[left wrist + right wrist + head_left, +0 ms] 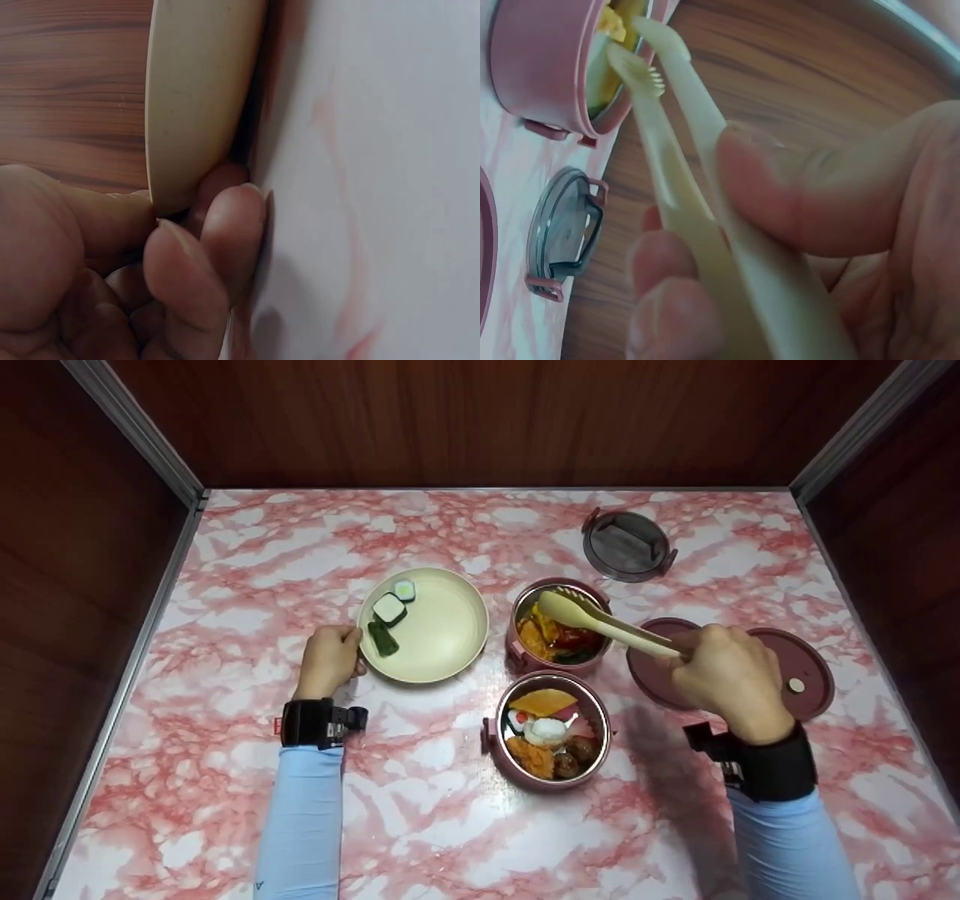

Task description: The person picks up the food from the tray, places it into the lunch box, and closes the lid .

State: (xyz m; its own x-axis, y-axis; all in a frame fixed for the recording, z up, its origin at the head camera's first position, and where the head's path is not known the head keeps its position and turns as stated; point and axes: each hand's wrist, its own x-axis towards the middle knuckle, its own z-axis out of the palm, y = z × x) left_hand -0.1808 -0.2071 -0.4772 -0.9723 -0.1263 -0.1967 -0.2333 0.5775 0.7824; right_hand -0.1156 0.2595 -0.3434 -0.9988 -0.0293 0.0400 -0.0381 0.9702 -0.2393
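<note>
My left hand (pixel 330 661) pinches the left rim of a cream plate (pixel 442 637), thumb at the edge and fingers curled under it in the left wrist view. On the plate's left side lie two sushi rolls (pixel 389 608) and a dark green piece (pixel 382 638). My right hand (pixel 727 675) grips cream tongs (pixel 697 157) between thumb and fingers. The tips of the tongs are at the mouth of the far pink food container (pixel 524 657), which holds yellow, orange, red and green food (pixel 574 639). Whether the tips touch the food I cannot tell.
Nearer me stands a second pink container (pixel 551 784) filled with assorted food. A dark clear lid (pixel 627 547) with clips lies at the back right. Two maroon round lids (pixel 806 667) lie under and beside my right hand. Wooden panels (pixel 495 420) border the marbled table.
</note>
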